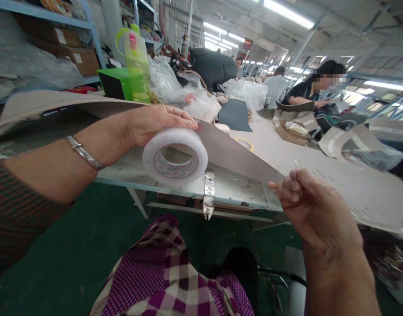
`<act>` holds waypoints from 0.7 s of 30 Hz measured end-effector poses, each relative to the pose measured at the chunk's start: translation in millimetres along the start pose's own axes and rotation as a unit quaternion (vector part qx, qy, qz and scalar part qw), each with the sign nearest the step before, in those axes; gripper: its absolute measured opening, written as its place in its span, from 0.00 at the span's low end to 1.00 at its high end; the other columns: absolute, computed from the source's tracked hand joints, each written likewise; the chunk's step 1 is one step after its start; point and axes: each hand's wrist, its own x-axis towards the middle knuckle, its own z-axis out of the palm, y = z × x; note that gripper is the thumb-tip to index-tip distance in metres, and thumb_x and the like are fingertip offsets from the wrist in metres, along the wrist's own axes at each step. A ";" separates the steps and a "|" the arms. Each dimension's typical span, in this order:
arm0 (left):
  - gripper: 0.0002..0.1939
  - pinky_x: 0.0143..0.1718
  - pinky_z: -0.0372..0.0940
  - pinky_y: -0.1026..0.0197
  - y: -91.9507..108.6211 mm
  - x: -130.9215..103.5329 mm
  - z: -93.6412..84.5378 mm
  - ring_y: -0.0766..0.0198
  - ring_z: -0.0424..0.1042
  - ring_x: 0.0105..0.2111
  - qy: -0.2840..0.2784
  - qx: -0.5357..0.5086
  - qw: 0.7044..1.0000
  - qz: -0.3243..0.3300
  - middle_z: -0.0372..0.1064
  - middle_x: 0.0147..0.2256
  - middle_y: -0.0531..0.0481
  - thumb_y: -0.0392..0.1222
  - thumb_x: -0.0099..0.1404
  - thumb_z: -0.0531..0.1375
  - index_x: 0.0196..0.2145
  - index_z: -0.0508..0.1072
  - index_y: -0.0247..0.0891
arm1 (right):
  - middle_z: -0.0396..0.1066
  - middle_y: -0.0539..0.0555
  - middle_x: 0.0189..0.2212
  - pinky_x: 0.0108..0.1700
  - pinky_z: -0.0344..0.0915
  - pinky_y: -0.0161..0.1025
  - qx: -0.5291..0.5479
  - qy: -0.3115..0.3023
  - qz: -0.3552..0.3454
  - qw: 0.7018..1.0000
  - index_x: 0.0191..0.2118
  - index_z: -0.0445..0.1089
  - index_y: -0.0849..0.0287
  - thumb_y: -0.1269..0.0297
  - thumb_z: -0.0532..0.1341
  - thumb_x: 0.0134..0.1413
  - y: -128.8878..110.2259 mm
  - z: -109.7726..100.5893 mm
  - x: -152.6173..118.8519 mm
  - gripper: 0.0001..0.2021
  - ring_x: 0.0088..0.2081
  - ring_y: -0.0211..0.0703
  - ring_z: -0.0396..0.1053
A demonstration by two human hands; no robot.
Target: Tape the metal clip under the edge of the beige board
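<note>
My left hand [155,123] is closed on the upper edge of a wide roll of whitish tape [148,158], with its printed cardboard core facing me. The roll hangs just in front of the table edge. On the right, my right hand [316,202] is closed in a pinch, apart from the roll. A small glint of clear film [296,163], which looks like tape, sticks up at its thumb. Whether a strip runs between the hands I cannot tell. Behind both hands lies a large grey-beige sheet [234,151], its left part raised and curved.
A metal strip [209,193] juts over the table edge. Beyond stand a yellow-green spray bottle [137,66], a green box [117,83] and plastic bags [194,103]. A yellow ring [244,143] and an open carton [293,131] lie farther right. A co-worker [303,92] sits across.
</note>
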 end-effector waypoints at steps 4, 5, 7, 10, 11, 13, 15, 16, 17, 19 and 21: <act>0.04 0.27 0.66 0.65 0.1 9.3 -8.1 0.68 0.70 0.26 -0.027 -0.029 0.999 -0.023 0.76 0.40 0.41 0.33 0.65 0.62 0.38 0.75 0.29 | 0.58 0.43 0.19 0.41 0.74 0.35 -0.008 -0.011 -0.004 1.000 0.22 0.66 0.60 0.56 0.76 0.39 9.6 15.9 9.0 0.19 0.22 0.29 0.56; 0.04 0.28 0.66 0.65 0.3 11.4 -9.8 0.68 0.70 0.26 -0.032 -0.028 0.999 -0.023 0.76 0.42 0.39 0.33 0.65 0.62 0.37 0.75 0.29 | 0.58 0.44 0.19 0.41 0.74 0.34 -0.011 -0.014 -0.003 1.000 0.22 0.66 0.60 0.56 0.76 0.39 12.0 19.3 11.0 0.19 0.22 0.28 0.56; 0.04 0.29 0.67 0.65 0.9 14.8 -12.1 0.68 0.71 0.27 -0.038 -0.026 0.999 -0.023 0.75 0.46 0.37 0.32 0.65 0.62 0.37 0.75 0.28 | 0.60 0.44 0.19 0.40 0.74 0.33 -0.017 -0.021 0.000 1.000 0.22 0.67 0.60 0.55 0.76 0.38 16.5 25.8 14.5 0.20 0.22 0.28 0.57; 0.05 0.29 0.67 0.65 2.2 18.1 -14.0 0.67 0.72 0.28 -0.036 -0.020 0.999 -0.026 0.76 0.43 0.38 0.31 0.65 0.62 0.38 0.76 0.27 | 0.60 0.45 0.19 0.37 0.73 0.31 -0.023 -0.038 0.006 0.999 0.22 0.68 0.61 0.56 0.76 0.39 22.7 34.5 18.3 0.19 0.21 0.28 0.57; 0.05 0.29 0.67 0.65 2.6 18.8 -14.4 0.67 0.72 0.28 -0.041 -0.020 0.999 -0.026 0.76 0.41 0.39 0.31 0.64 0.62 0.39 0.76 0.27 | 0.60 0.45 0.19 0.37 0.73 0.31 -0.025 -0.043 0.008 0.999 0.22 0.68 0.61 0.56 0.76 0.39 24.6 37.3 19.3 0.18 0.21 0.28 0.57; 0.05 0.31 0.66 0.65 3.4 19.9 -15.0 0.68 0.72 0.28 -0.053 -0.023 0.998 -0.024 0.76 0.40 0.39 0.31 0.65 0.62 0.38 0.76 0.26 | 0.60 0.45 0.19 0.36 0.73 0.31 -0.027 -0.053 0.011 0.998 0.22 0.68 0.61 0.57 0.75 0.41 28.2 42.9 21.1 0.17 0.21 0.28 0.56; 0.04 0.35 0.67 0.62 4.0 20.9 -15.6 0.68 0.72 0.28 -0.057 -0.027 0.998 -0.024 0.76 0.42 0.38 0.30 0.65 0.62 0.37 0.76 0.25 | 0.60 0.45 0.19 0.36 0.72 0.31 -0.030 -0.060 0.014 0.998 0.22 0.69 0.61 0.57 0.75 0.41 31.4 48.6 22.7 0.17 0.21 0.28 0.57; 0.04 0.37 0.68 0.60 4.3 21.3 -15.9 0.68 0.71 0.28 -0.054 -0.028 0.998 -0.025 0.75 0.43 0.37 0.30 0.65 0.62 0.37 0.76 0.25 | 0.60 0.45 0.19 0.35 0.72 0.31 -0.033 -0.063 0.015 0.997 0.21 0.69 0.61 0.57 0.75 0.41 32.9 51.4 23.5 0.17 0.21 0.28 0.57; 0.04 0.39 0.68 0.58 4.6 21.6 -16.4 0.68 0.71 0.28 -0.050 -0.028 0.998 -0.024 0.75 0.44 0.36 0.30 0.65 0.62 0.37 0.76 0.25 | 0.60 0.45 0.19 0.36 0.71 0.31 -0.038 -0.066 0.016 0.997 0.21 0.69 0.61 0.56 0.75 0.40 34.5 54.1 24.3 0.18 0.21 0.29 0.57; 0.05 0.38 0.68 0.59 5.1 22.1 -17.9 0.68 0.71 0.27 -0.055 -0.026 0.998 -0.021 0.74 0.46 0.35 0.31 0.65 0.62 0.37 0.76 0.25 | 0.60 0.45 0.18 0.36 0.71 0.32 -0.052 -0.073 0.019 0.996 0.21 0.68 0.61 0.54 0.75 0.40 38.3 58.7 26.0 0.19 0.22 0.30 0.57; 0.05 0.33 0.67 0.62 5.5 22.4 -19.9 0.68 0.72 0.27 -0.069 -0.025 0.997 -0.016 0.74 0.48 0.33 0.31 0.66 0.61 0.37 0.76 0.25 | 0.60 0.45 0.18 0.37 0.69 0.33 -0.068 -0.081 0.021 0.994 0.21 0.68 0.60 0.53 0.74 0.42 43.4 61.9 28.3 0.19 0.23 0.31 0.57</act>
